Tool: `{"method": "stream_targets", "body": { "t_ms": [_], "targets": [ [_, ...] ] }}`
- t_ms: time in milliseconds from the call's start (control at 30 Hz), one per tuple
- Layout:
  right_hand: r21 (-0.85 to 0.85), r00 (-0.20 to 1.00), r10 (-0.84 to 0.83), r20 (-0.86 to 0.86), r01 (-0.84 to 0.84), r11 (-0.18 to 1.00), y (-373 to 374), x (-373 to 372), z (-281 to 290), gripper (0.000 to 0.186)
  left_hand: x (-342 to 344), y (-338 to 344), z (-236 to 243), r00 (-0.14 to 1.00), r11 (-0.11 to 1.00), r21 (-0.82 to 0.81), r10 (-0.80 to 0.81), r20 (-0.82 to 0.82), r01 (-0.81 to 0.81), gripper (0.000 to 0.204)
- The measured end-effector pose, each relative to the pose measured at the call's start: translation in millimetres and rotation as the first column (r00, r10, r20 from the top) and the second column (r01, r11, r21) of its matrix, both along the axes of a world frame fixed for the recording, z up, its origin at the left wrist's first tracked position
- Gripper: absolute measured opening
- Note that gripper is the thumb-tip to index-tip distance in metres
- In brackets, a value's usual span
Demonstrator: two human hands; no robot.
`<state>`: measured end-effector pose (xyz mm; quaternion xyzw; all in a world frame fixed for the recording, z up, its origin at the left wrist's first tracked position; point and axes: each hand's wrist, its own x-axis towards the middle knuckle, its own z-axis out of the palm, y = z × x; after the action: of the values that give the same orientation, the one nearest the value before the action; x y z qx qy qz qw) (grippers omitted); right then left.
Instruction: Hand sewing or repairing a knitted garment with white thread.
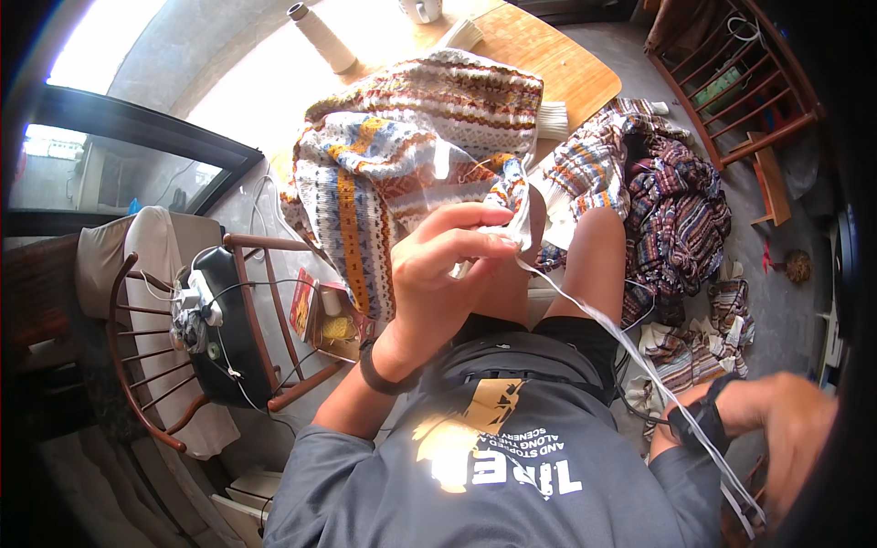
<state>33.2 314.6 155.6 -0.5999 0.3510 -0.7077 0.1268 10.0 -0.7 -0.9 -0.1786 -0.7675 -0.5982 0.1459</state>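
Note:
Above my lap, my left hand point(452, 247) pinches a white ribbed edge of a patterned knitted piece point(420, 173) between thumb and fingers. The piece is white with orange, blue and rust bands; it drapes from the table over my knees. From my left fingertips several strands of white yarn point(626, 345) stretch down to the lower right. They run past my right wrist to the fingers of my right hand point(793, 434), held far out to the right. That hand is blurred and its fingertips are partly hidden, but the strands look drawn tight toward it.
A cone of yarn point(322, 38) and a mug point(421, 9) stand on the wooden table point(557, 59). Dark patterned knits point(676, 215) are heaped at right. On the left, a wooden chair point(265, 320) carries a power strip point(199, 297) with cords, beside a red box point(306, 306).

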Motion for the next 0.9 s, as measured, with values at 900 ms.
{"method": "stream_targets", "body": {
  "t_ms": [900],
  "targets": [
    [0.864,0.713,-0.619,0.331,0.034,0.502,-102.7,-77.7,-107.4,0.01,-9.4,6.3,-13.1,0.995,0.989,-0.145,0.014,-0.1,-0.028,0.023]
  ]
}}
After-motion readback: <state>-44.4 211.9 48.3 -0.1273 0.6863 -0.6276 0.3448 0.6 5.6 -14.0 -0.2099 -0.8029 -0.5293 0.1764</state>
